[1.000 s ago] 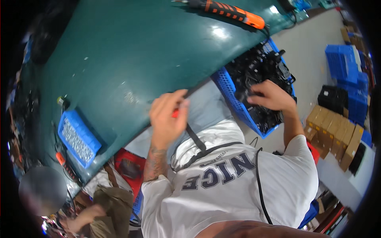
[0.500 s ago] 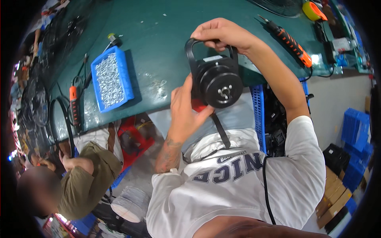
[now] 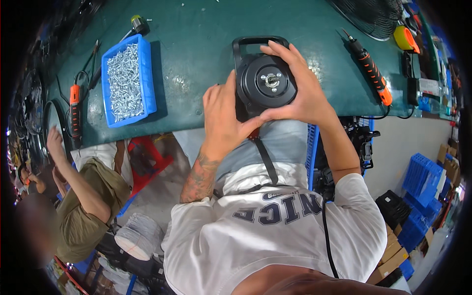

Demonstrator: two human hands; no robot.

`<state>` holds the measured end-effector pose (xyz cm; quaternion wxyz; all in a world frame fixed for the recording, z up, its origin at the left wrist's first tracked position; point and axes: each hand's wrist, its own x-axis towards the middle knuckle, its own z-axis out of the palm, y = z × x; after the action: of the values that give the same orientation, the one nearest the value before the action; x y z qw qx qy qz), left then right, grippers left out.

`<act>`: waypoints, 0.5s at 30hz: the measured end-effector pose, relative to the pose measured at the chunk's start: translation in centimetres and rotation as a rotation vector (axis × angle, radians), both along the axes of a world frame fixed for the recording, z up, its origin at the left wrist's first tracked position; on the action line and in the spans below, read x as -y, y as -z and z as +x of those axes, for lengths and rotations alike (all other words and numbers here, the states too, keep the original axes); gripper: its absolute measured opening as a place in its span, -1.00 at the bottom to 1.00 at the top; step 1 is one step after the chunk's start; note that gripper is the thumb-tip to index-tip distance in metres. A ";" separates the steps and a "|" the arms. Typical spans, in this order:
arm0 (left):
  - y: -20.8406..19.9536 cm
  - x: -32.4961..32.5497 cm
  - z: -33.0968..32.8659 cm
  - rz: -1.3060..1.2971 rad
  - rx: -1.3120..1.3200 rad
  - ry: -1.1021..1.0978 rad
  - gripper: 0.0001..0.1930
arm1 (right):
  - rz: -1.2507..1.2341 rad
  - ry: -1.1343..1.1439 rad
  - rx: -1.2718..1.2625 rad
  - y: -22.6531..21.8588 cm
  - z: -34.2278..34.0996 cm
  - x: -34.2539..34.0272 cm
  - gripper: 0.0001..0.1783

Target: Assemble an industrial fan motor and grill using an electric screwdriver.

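A black round housing with a loop handle point(image 3: 269, 82) lies on the green worktable point(image 3: 191, 73) near its front edge. Its round face is turned up, with a metal shaft and screws at the centre. My left hand point(image 3: 222, 118) grips its left side, thumb along the near rim. Round the right side curls my right hand point(image 3: 301, 91), fingers over the far rim and thumb meeting the left thumb in front. The handle points away from me, and neither hand is on it. The housing's underside is hidden.
Left of the housing stands a blue bin of screws point(image 3: 127, 83). An orange-black electric screwdriver point(image 3: 369, 69) lies to the right, another one point(image 3: 74, 110) to the far left. A fan grille point(image 3: 371, 17) and orange-yellow tape roll point(image 3: 406, 39) sit back right. A co-worker point(image 3: 91, 196) sits at left.
The housing has tipped back onto the table, its face now upward. My right hand has left the handle and grips the housing's right side. My left hand stays at its left side.
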<state>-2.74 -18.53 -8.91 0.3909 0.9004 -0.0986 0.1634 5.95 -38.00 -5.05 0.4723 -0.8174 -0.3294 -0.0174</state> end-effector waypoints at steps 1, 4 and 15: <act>0.3 -0.1 -0.1 0.001 -0.011 -0.007 0.02 | 0.001 -0.007 -0.011 0.1 0.3 0.1 0.11; 0.9 -0.2 -0.4 0.012 -0.011 0.019 0.09 | -0.071 -0.100 0.002 0.0 1.6 0.8 0.08; 1.3 0.1 -0.4 0.075 0.044 -0.022 0.10 | -0.023 -0.130 -0.019 0.8 1.8 0.7 0.03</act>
<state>-3.11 -18.62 -10.18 0.3528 0.9116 -0.1032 0.1839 7.76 -38.66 -5.84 0.4662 -0.7997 -0.3776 0.0246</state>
